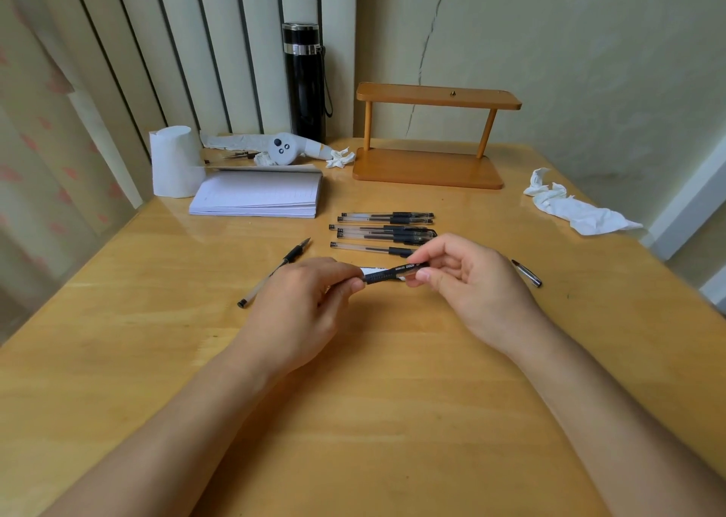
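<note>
Low in the frame, two bare forearms run up over the wooden desk [353,418] to the hands, which meet just above its middle. The left hand [298,304] has its fingers curled and pinches the ribbed grip end of a black pen [393,273]. The right hand [475,280] pinches the other end between thumb and forefinger, its remaining fingers loosely bent. The pen lies nearly level between them, just above the desk. White lettering runs along its barrel (too small and blurred to read with any certainty).

Left of the hands, an uncapped pen [275,271] lies slantwise on the desk. Right of them is a short dark and silver pen part [527,273]. Just beyond the hands, a row of clear-barrelled pens [385,229] lies side by side.

Further back on the left are an open lined notebook [259,194] and a tissue roll [173,163]. A crumpled tissue [577,206] lies at the right edge. At the back stand a two-tier wooden rack [432,135], a white controller [285,149] and a black flask [304,80].
</note>
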